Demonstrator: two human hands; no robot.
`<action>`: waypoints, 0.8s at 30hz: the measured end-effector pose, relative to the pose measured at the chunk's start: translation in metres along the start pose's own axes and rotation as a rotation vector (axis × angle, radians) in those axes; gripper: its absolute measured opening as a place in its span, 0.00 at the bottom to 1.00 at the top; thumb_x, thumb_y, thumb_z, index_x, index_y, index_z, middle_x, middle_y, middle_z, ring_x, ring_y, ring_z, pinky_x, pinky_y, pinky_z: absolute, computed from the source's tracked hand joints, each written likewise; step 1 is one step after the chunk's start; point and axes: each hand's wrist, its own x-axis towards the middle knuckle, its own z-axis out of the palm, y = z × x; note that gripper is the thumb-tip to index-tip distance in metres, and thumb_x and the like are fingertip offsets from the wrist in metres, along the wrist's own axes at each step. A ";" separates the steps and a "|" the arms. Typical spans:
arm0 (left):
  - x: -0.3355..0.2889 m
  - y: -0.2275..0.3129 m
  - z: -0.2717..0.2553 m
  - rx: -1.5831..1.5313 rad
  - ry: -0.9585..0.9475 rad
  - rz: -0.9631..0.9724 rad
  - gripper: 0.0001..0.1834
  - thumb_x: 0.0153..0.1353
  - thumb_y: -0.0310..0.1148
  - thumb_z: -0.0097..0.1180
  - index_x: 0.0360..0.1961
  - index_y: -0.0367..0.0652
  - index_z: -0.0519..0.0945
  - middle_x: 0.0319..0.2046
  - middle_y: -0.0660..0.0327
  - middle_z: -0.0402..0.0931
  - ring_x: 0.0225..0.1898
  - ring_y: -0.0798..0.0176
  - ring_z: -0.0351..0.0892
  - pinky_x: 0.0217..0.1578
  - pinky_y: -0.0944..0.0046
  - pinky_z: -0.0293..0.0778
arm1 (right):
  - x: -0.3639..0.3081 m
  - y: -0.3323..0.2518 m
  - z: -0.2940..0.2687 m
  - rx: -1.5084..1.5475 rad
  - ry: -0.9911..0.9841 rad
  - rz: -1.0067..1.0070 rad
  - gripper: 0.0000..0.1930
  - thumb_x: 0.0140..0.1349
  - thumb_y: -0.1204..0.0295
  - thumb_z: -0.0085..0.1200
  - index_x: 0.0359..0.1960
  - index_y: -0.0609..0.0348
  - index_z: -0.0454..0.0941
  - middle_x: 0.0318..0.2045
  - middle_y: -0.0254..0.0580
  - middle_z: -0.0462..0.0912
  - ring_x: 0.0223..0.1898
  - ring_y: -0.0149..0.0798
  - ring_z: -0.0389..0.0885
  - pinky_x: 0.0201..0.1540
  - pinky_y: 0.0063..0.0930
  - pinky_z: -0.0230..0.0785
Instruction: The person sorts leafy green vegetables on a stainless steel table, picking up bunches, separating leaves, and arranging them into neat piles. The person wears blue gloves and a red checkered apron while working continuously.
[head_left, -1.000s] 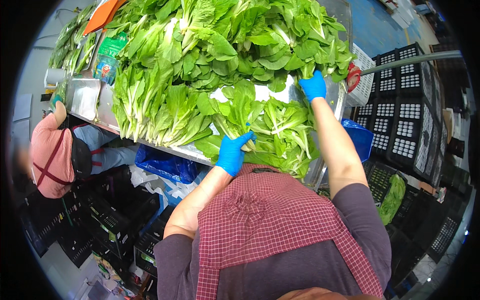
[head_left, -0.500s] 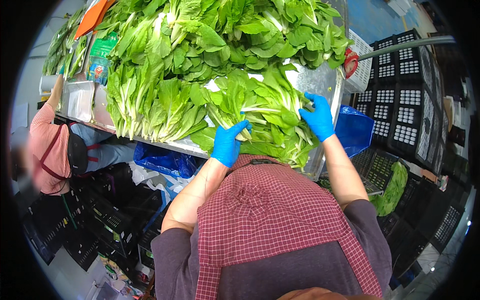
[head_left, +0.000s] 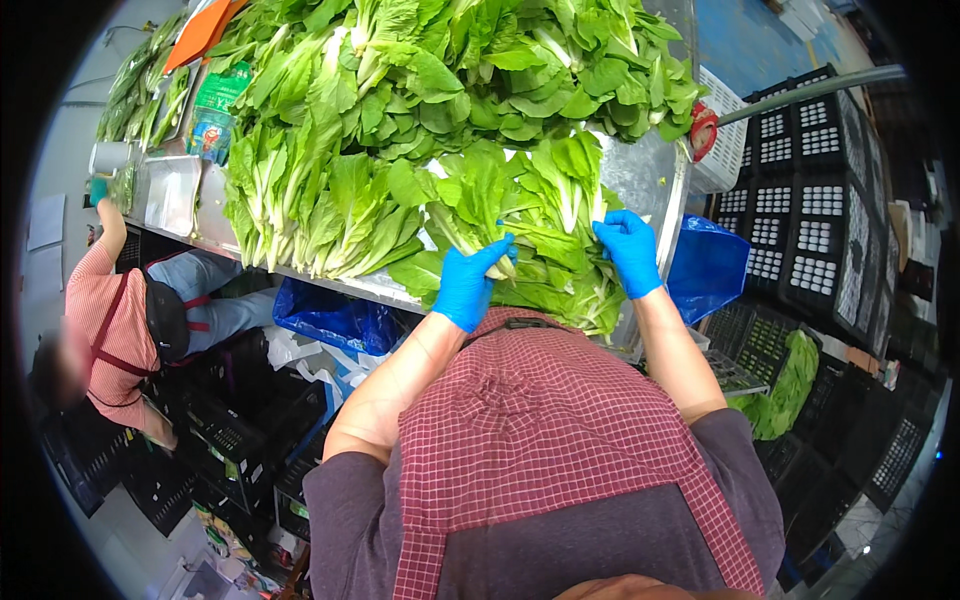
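Both my hands wear blue gloves and work at the near edge of a metal table. My left hand (head_left: 474, 282) is closed round the stem end of a bunch of leafy greens (head_left: 465, 205), its leaves pointing away from me. To the right, my right hand (head_left: 630, 252) has its fingers pinched together at the pale stalk of another leafy green (head_left: 568, 185); the exact grip is partly hidden. Loose leaves (head_left: 570, 295) lie below and between the hands, against my apron. A row of greens (head_left: 330, 215) lies left of my left hand, stems toward me.
A large heap of greens (head_left: 500, 80) covers the far side of the metal table (head_left: 640, 165). Blue-lined bins (head_left: 705, 270) stand by the table's edges. Black crates (head_left: 800, 220) are stacked at the right. A co-worker (head_left: 120, 320) stands at the left.
My right hand has shifted slightly left and down, its fingers closing at a stalk. Leaves between my hands have moved upright. The co-worker at the left has shifted and lowered an arm.
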 end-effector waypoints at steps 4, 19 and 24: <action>0.007 -0.006 0.013 0.005 -0.036 -0.038 0.14 0.54 0.22 0.57 0.42 0.35 0.72 0.33 0.57 0.76 0.32 0.62 0.78 0.35 0.64 0.75 | -0.015 0.007 0.022 -0.005 0.005 -0.144 0.08 0.52 0.73 0.59 0.32 0.61 0.76 0.20 0.31 0.76 0.22 0.24 0.71 0.25 0.21 0.65; 0.018 -0.013 0.020 0.008 -0.025 -0.037 0.13 0.53 0.23 0.58 0.40 0.36 0.73 0.30 0.58 0.76 0.32 0.62 0.78 0.33 0.64 0.76 | 0.021 0.039 0.019 -0.014 -0.061 0.003 0.12 0.48 0.69 0.62 0.31 0.62 0.76 0.20 0.37 0.77 0.21 0.28 0.74 0.26 0.23 0.68; 0.015 -0.014 0.030 0.034 -0.059 -0.013 0.15 0.52 0.21 0.58 0.42 0.38 0.73 0.32 0.60 0.77 0.32 0.64 0.78 0.34 0.67 0.74 | -0.035 -0.009 0.044 -0.032 -0.070 -0.160 0.09 0.50 0.72 0.62 0.29 0.62 0.76 0.21 0.35 0.76 0.21 0.25 0.72 0.25 0.19 0.67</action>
